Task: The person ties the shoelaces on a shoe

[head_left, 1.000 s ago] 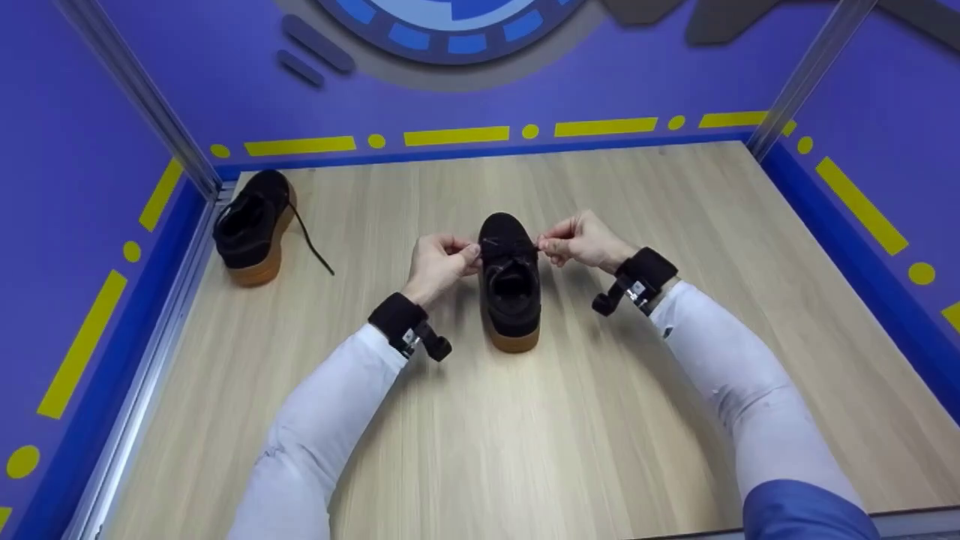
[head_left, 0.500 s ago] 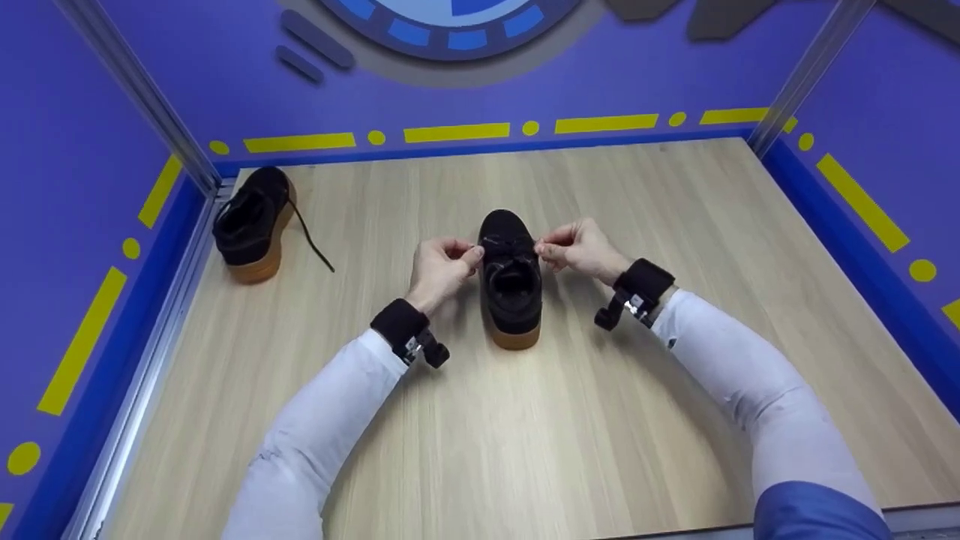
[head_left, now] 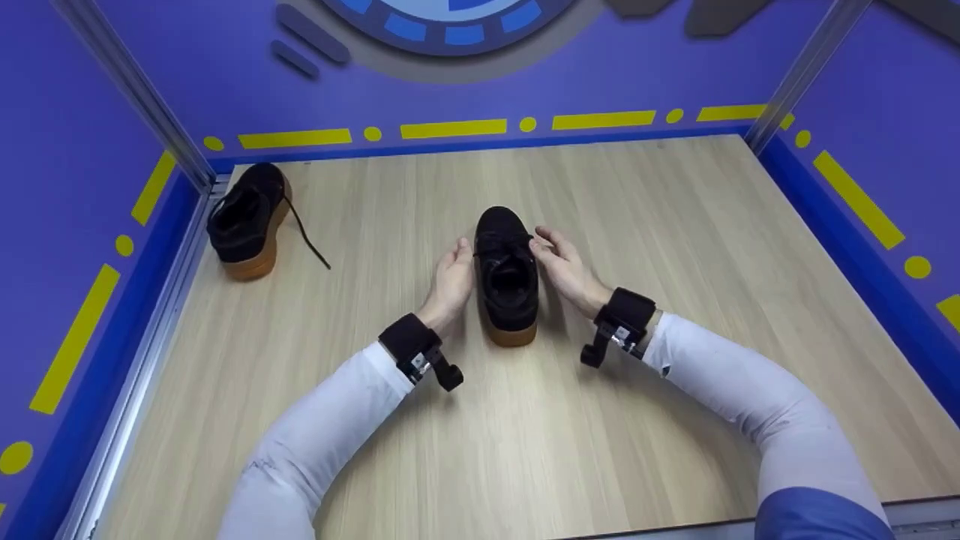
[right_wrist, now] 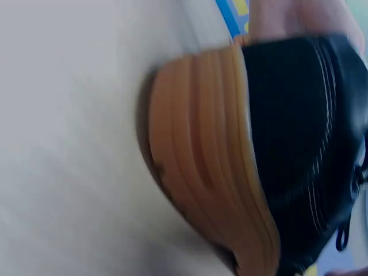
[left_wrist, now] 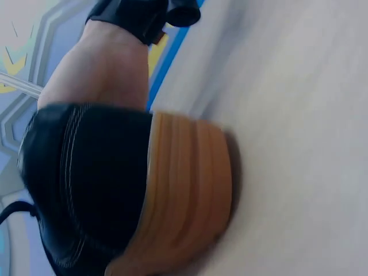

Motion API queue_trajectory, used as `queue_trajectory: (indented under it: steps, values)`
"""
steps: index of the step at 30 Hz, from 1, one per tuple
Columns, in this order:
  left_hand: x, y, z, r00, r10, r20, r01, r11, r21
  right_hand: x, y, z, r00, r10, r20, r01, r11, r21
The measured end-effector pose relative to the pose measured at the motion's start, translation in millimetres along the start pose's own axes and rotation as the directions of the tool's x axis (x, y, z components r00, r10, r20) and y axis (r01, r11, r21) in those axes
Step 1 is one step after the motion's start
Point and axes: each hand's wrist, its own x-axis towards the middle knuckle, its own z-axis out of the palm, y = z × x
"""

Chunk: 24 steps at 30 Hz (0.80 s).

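A black lace-up shoe (head_left: 510,304) with a tan gum sole stands upright on the wooden table, toe pointing away from me. Its lace (right_wrist: 343,237) shows a loop hanging at the side in the right wrist view. My left hand (head_left: 452,283) is beside the shoe's left flank, fingers extended and pinching nothing. On the opposite flank my right hand (head_left: 566,271) has loosely extended fingers, their tips right at the lacing. White stitching runs over the dark upper (left_wrist: 109,172) in the left wrist view.
A second black shoe (head_left: 244,225) with the same tan sole stands at the far left corner, one lace (head_left: 306,234) trailing onto the table (head_left: 420,465). Blue-purple panels (head_left: 615,67) with yellow markings wall in the back and sides. A metal rail (head_left: 139,397) runs along the left edge.
Both hands have let go of the shoelace ends they pinched, and their fingers have straightened. The left hand has turned upright along the shoe; the right has drawn slightly nearer me. The shoe stays put.
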Motion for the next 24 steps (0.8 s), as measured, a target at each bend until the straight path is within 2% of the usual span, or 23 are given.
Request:
queue_trajectory:
  steps: [3, 7, 13, 17, 20, 24]
  values:
    - [-1.6, 0.1, 6.7, 0.999, -0.032, 0.019, 0.034, 0.996, -0.077, -6.2, -1.1, 7.2, 0.998, 0.067, 0.016, -0.068, 0.995, 0.067]
    - [-3.8, -0.2, 15.1, 0.998, -0.044, 0.036, 0.047, 0.993, -0.109, -13.0, -0.7, 13.6, 0.992, 0.125, 0.010, -0.126, 0.990, 0.067]
    - [-6.1, 0.9, 24.1, 0.996, -0.078, 0.043, 0.083, 0.988, -0.129, -17.4, 0.0, 23.0, 0.990, 0.139, -0.013, -0.137, 0.987, 0.084]
    - [-8.3, 1.8, 28.3, 0.989, -0.143, 0.045, 0.148, 0.978, -0.144, -18.4, -0.6, 29.9, 0.989, 0.143, -0.022, -0.140, 0.983, 0.117]
    - [-9.2, 2.1, 31.4, 0.985, -0.153, 0.078, 0.164, 0.971, -0.172, -17.7, -1.3, 34.4, 0.989, 0.144, -0.017, -0.140, 0.979, 0.146]
    - [-7.7, 1.8, 34.6, 0.984, -0.130, 0.123, 0.154, 0.963, -0.220, -15.5, -2.5, 36.5, 0.988, 0.154, -0.022, -0.148, 0.974, 0.171]
